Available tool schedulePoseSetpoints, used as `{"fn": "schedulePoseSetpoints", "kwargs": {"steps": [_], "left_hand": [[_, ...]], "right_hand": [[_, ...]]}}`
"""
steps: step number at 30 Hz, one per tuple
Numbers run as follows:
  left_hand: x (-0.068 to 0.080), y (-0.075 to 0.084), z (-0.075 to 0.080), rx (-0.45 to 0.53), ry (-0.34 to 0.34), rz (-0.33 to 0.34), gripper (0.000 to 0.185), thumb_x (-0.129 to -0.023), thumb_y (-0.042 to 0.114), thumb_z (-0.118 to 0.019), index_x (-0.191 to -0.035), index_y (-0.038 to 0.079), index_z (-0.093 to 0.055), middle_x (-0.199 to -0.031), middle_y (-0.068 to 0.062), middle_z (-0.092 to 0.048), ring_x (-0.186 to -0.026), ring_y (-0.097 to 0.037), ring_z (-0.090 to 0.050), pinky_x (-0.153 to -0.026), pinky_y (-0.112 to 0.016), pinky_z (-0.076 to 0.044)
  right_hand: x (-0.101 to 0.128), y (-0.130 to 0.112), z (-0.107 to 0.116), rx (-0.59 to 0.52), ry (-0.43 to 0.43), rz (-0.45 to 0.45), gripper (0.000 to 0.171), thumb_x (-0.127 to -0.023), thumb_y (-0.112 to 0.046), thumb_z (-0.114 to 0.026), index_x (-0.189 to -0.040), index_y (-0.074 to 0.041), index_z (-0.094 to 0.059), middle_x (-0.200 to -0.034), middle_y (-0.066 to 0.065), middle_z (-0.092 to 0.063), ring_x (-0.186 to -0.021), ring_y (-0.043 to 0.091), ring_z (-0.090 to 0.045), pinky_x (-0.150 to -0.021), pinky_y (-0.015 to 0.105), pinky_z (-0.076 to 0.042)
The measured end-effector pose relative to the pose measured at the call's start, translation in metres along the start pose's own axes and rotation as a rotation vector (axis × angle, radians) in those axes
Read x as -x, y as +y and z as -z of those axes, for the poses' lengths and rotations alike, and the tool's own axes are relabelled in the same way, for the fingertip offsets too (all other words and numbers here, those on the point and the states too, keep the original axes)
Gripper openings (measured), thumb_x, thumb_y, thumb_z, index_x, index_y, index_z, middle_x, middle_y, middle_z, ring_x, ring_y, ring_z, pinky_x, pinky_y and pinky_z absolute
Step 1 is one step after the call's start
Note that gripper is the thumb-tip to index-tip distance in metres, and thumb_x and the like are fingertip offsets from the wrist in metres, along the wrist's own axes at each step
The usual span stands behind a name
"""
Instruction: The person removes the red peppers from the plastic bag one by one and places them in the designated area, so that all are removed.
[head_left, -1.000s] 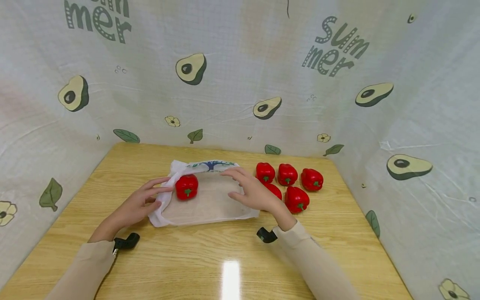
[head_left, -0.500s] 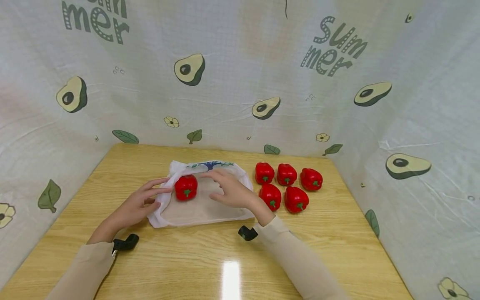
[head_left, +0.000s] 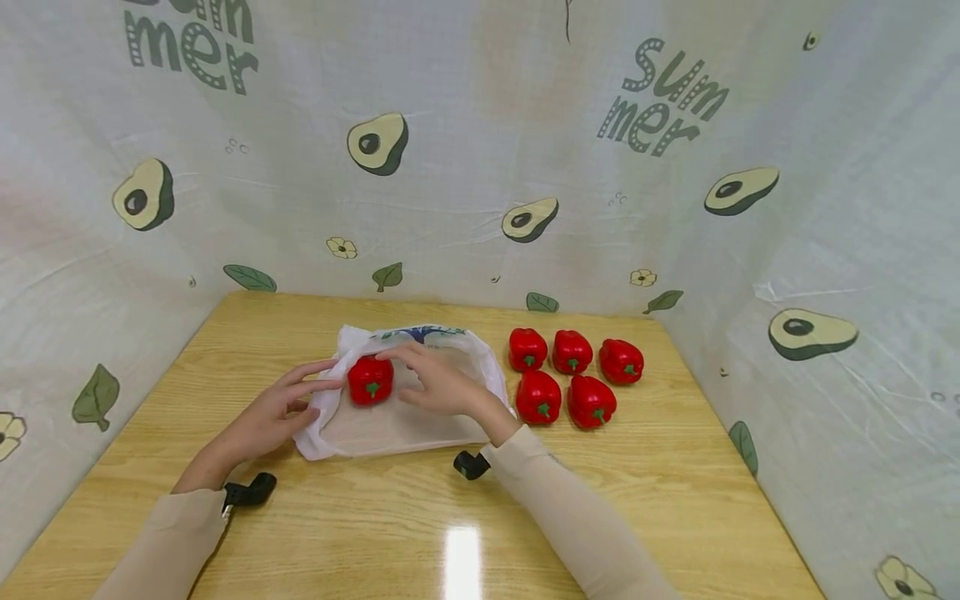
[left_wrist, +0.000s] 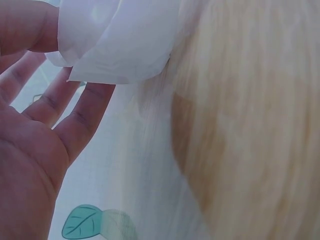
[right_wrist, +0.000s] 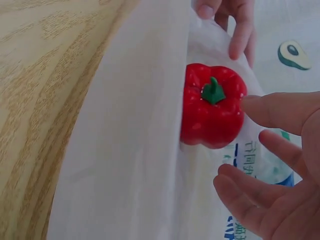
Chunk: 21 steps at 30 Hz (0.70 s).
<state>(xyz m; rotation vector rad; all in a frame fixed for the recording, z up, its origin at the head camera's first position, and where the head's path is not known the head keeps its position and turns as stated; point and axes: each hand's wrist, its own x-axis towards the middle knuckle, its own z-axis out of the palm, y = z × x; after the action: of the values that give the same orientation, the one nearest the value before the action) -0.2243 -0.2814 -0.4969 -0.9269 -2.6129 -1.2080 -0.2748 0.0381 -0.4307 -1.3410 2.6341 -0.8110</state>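
A white plastic bag (head_left: 420, 429) with blue and green print lies with its mouth spread on the table, one red bell pepper (head_left: 370, 381) inside at its left end. My left hand (head_left: 273, 410) holds the bag's left edge; in the left wrist view, the bag film (left_wrist: 125, 45) passes between its thumb and fingers. Over the bag, my right hand (head_left: 438, 382) has its fingers spread beside the pepper. The right wrist view shows that hand (right_wrist: 285, 200) with its thumb tip right at the pepper's side (right_wrist: 212, 112) and nothing in its grasp.
Several more red bell peppers (head_left: 538, 397) stand in two loose rows right of the bag on the wooden table (head_left: 360, 517). A white curtain (head_left: 450, 133) printed with avocados and leaves encloses the back and sides.
My right hand has moved left across the bag, from its right end to the pepper inside. My left hand stays at the bag's left edge.
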Motion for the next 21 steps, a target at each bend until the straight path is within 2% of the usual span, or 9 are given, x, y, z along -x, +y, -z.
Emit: {"fn": "schedulePoseSetpoints", "kwargs": {"steps": [5,14,21], "left_hand": [[0.000,0.000,0.000,0.011,-0.006,0.013,0.049,-0.098,-0.004,-0.071,-0.144,0.013,-0.067,-0.167,-0.011,-0.039,-0.136,-0.028,-0.043,-0.085,-0.021,-0.053],[0.000,0.001,0.001,0.018,-0.002,-0.002,0.048,-0.098,-0.005,-0.070,-0.143,0.010,-0.067,-0.167,-0.013,-0.039,-0.124,-0.010,-0.045,-0.081,-0.023,-0.054],[0.000,0.001,0.001,0.023,-0.001,-0.008,0.047,-0.098,-0.006,-0.070,-0.143,0.008,-0.067,-0.166,-0.013,-0.039,-0.118,-0.016,-0.048,-0.078,-0.023,-0.053]], "right_hand": [[-0.005,0.003,-0.006,0.008,0.018,0.001,0.062,-0.097,-0.003,-0.075,-0.153,-0.011,-0.052,-0.156,0.005,-0.052,-0.145,0.020,-0.047,-0.118,0.032,-0.042],[-0.012,0.004,-0.013,-0.018,0.001,-0.008,0.064,-0.097,-0.004,-0.075,-0.155,-0.013,-0.050,-0.158,0.006,-0.049,-0.147,0.019,-0.044,-0.119,0.031,-0.040],[-0.022,0.002,-0.017,-0.014,-0.005,-0.010,0.066,-0.097,-0.003,-0.074,-0.156,-0.014,-0.048,-0.159,0.006,-0.048,-0.147,0.019,-0.043,-0.117,0.027,-0.041]]}}
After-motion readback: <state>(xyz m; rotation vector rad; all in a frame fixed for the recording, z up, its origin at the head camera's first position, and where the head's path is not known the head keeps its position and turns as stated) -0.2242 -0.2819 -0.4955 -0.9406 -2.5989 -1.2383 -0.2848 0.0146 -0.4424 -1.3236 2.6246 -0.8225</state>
